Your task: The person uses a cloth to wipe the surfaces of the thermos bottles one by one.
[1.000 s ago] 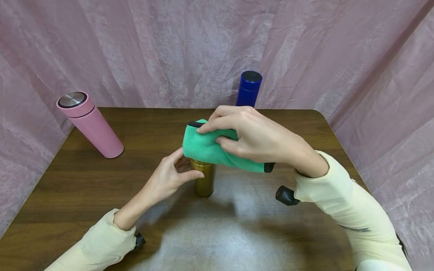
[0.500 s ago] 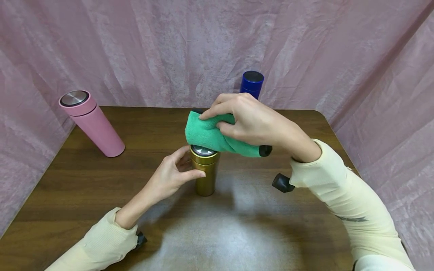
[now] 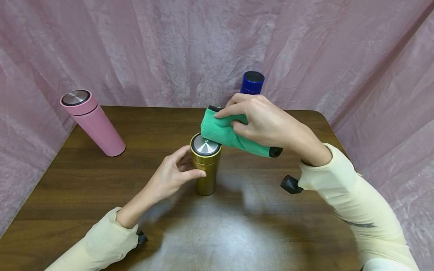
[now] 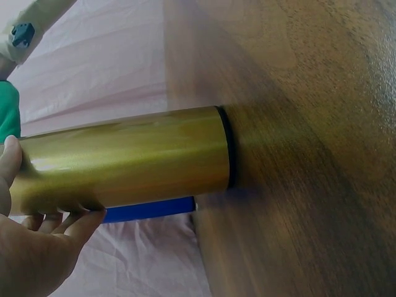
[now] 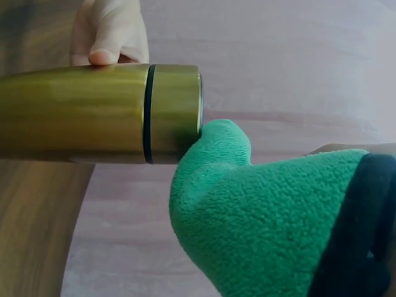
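Note:
A gold thermos bottle stands upright on the table, its silver lid top partly bare. My left hand grips its upper body from the left, thumb in front and fingers behind. In the left wrist view the fingers curl round the gold bottle. My right hand pinches a folded green cloth with dark edging, over the back right of the lid. The right wrist view has the green cloth at the lid's rim, with the left thumb on the bottle beyond.
A pink thermos stands at the back left of the wooden table. Behind my right hand rises a blue thermos, its lower part hidden. Pink curtains hang behind the table.
The cloth in my right hand has lifted off the gold thermos lid and shifted right, baring most of the silver top. My left hand keeps its grip on the bottle.

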`<state>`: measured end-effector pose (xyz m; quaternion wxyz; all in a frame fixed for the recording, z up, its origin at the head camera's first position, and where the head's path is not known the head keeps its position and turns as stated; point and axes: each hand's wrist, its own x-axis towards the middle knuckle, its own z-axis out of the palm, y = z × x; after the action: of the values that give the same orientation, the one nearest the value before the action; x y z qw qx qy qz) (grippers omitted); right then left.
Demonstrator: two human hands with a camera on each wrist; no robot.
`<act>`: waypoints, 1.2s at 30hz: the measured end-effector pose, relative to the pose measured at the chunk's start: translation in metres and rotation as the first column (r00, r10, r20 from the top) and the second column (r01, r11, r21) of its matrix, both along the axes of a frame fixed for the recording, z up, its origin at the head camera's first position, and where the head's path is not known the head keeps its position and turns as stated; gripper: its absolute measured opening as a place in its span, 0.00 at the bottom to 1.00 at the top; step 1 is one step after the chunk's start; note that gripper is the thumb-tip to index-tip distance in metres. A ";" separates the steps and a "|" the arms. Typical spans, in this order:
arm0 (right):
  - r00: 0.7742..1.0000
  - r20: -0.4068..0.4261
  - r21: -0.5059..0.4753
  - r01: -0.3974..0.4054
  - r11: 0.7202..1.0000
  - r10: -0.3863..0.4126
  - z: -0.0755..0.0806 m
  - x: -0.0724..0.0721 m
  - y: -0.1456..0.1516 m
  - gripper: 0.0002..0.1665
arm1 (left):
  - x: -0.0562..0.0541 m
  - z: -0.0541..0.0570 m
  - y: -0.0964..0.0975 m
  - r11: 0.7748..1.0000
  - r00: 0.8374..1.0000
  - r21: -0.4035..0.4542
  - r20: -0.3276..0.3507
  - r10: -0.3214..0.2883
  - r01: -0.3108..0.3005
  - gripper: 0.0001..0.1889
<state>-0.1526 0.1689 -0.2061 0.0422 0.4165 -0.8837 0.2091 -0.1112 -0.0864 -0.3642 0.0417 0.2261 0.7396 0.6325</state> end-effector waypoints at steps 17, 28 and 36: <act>0.995 -0.003 0.047 -0.104 0.993 0.104 0.008 0.030 0.019 0.23 | 0.000 -0.002 0.000 1.000 1.000 -0.011 0.008 0.010 -0.010 0.33; 0.982 -0.015 0.019 -0.189 0.982 0.189 0.011 0.031 0.003 0.22 | 0.001 0.001 0.000 1.000 0.999 0.009 0.037 -0.015 0.015 0.32; 0.977 -0.080 0.073 -0.191 0.979 0.196 0.013 0.027 -0.014 0.21 | 0.000 0.001 -0.003 0.999 0.999 0.008 0.011 -0.046 0.046 0.34</act>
<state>-0.1255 0.1545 -0.1932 0.0462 0.5104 -0.8427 0.1652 -0.1108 -0.0890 -0.3636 0.0595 0.2398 0.7314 0.6356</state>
